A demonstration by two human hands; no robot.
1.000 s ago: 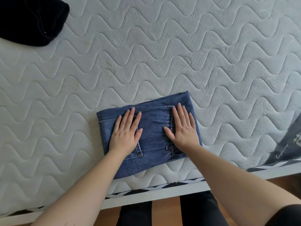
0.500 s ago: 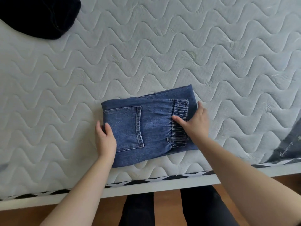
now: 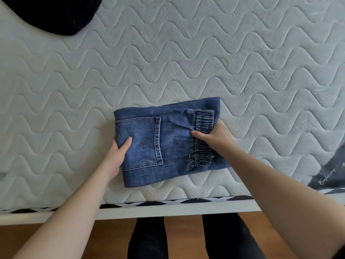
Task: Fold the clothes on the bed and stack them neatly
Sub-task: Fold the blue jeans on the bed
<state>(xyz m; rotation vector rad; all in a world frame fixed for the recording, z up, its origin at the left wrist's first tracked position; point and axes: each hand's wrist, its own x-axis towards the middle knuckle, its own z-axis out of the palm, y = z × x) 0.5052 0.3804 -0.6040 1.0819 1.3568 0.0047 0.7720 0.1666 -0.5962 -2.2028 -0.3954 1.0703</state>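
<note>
- The jeans (image 3: 168,141), folded into a thick blue block, lie on the bed (image 3: 186,58) near its front edge, about midway along it.
- A back pocket (image 3: 140,141) faces up on the left half of the block; the gathered elastic waistband (image 3: 203,139) runs along the right half.
- The left hand (image 3: 116,156) grips the block's left edge: the thumb lies on top beside the pocket, and the fingers are hidden under the denim.
- The right hand (image 3: 214,136) grips the right edge at the waistband, thumb on top pointing left, fingers tucked out of sight beneath the fabric.
- Both forearms reach in from the front edge, one on each side of the block.
- Whether the block rests fully on the bed or is partly raised cannot be told.
- The bed's top is a white quilted surface with wavy stitching; a black-and-white patterned band (image 3: 149,203) runs along its front edge, above a white frame (image 3: 168,212).
- A black garment (image 3: 57,14) lies bunched at the far left corner, well apart from the jeans.
- A grey label (image 3: 330,174) with script lettering sits at the front right, cut off by the picture's edge.
- Below the frame, wooden floor (image 3: 183,236) shows between the person's dark trouser legs (image 3: 147,240).
</note>
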